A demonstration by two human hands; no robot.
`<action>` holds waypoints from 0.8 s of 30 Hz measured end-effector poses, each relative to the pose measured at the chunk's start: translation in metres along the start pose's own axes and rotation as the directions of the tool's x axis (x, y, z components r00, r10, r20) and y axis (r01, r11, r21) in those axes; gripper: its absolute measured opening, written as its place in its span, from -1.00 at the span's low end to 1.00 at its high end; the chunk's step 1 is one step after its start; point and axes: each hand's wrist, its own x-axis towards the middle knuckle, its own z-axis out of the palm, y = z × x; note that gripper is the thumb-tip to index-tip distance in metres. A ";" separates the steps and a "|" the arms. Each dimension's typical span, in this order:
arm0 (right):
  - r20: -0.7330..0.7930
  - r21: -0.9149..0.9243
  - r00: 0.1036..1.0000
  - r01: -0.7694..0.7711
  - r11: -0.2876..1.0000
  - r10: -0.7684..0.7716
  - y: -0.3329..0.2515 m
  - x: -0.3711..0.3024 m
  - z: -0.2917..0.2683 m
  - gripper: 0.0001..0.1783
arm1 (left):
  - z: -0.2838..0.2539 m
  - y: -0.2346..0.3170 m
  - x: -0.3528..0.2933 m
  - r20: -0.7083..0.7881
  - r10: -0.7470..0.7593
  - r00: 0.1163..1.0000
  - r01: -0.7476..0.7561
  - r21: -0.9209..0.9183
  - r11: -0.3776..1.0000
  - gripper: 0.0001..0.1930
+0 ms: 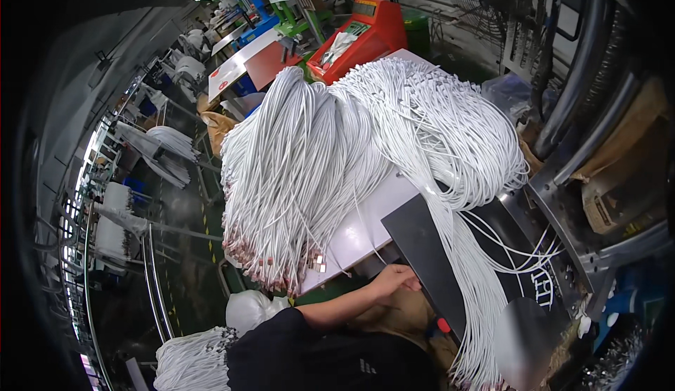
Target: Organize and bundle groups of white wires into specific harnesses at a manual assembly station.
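White cables (295,159) lie heaped on your worktop (360,236), the left bundle's long axis running down toward you, reddish ends lowermost. Behind them, an open red housing (390,29) holds something pale. Your left hand (396,280) has its fingers partly curled beside the dark panel (415,226); whether it grips anything cannot be told. Farther right, more strands trail down across that panel toward you; your right hand is out of sight.
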 end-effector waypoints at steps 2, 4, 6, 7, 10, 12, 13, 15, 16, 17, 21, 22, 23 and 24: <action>0.002 -0.001 1.000 0.024 1.000 -0.024 -0.007 -0.020 -0.008 -0.55 | 0.010 -0.006 -0.005 -0.039 0.074 0.997 -0.075 -0.037 0.996 -0.60; 0.004 0.000 0.999 0.053 0.999 -0.053 -0.017 -0.051 -0.023 -0.55 | 0.024 -0.013 -0.018 -0.009 0.039 0.999 -0.039 0.020 0.999 -0.58; -0.010 0.045 0.993 0.118 0.992 -0.117 -0.036 -0.091 -0.047 -0.54 | 0.039 -0.014 -0.037 0.151 0.044 0.987 -0.053 0.055 0.997 -0.55; -0.036 0.091 0.987 0.157 0.983 -0.154 -0.048 -0.115 -0.059 -0.54 | 0.046 -0.011 -0.047 0.152 0.007 0.988 -0.020 0.083 0.996 -0.55; -0.250 0.330 0.913 0.393 0.858 -0.322 -0.109 -0.180 -0.103 -0.48 | 0.059 0.016 -0.070 0.308 0.184 0.933 -0.329 0.531 0.781 -0.60; -0.300 0.478 0.797 0.601 0.641 -0.524 -0.163 -0.210 -0.122 -0.47 | 0.072 0.044 -0.071 0.479 0.394 0.785 -0.613 0.503 0.610 -0.68; -0.408 0.433 0.830 0.542 0.720 -0.379 -0.192 -0.220 -0.123 -0.49 | 0.085 0.056 -0.068 0.559 0.493 0.666 -0.742 0.438 0.507 -0.73; -0.410 0.209 0.641 0.758 0.617 -0.648 -0.255 -0.220 -0.126 -0.65 | 0.119 0.075 -0.057 0.745 0.468 0.476 -0.878 0.369 0.304 -0.79; -0.369 -0.097 0.453 0.850 0.518 -0.811 -0.286 -0.209 -0.121 -0.74 | 0.141 0.079 -0.051 0.814 0.460 0.355 -0.934 0.323 0.151 -0.75; -0.323 -0.394 0.352 0.794 0.463 -0.879 -0.310 -0.201 -0.116 -0.75 | 0.163 0.080 -0.044 0.876 0.353 0.329 -0.937 0.348 0.010 -0.69; -0.232 -0.781 0.056 0.584 0.221 -0.971 -0.375 -0.157 -0.097 -0.74 | 0.227 0.086 -0.008 0.936 0.301 0.181 -0.931 0.262 -0.255 -0.50; -0.326 -0.571 0.177 0.746 0.343 -0.929 -0.371 -0.157 -0.099 -0.73 | 0.233 0.091 0.001 0.953 0.234 0.190 -0.900 0.265 -0.347 -0.47; -0.384 -0.315 0.311 0.841 0.440 -0.869 -0.357 -0.163 -0.105 -0.72 | 0.233 0.101 0.011 0.940 0.169 0.297 -0.902 0.334 -0.274 -0.43; -0.400 -0.032 0.454 0.861 0.508 -0.796 -0.342 -0.168 -0.109 -0.71 | 0.228 0.113 0.020 0.928 0.105 0.358 -0.906 0.373 -0.201 -0.39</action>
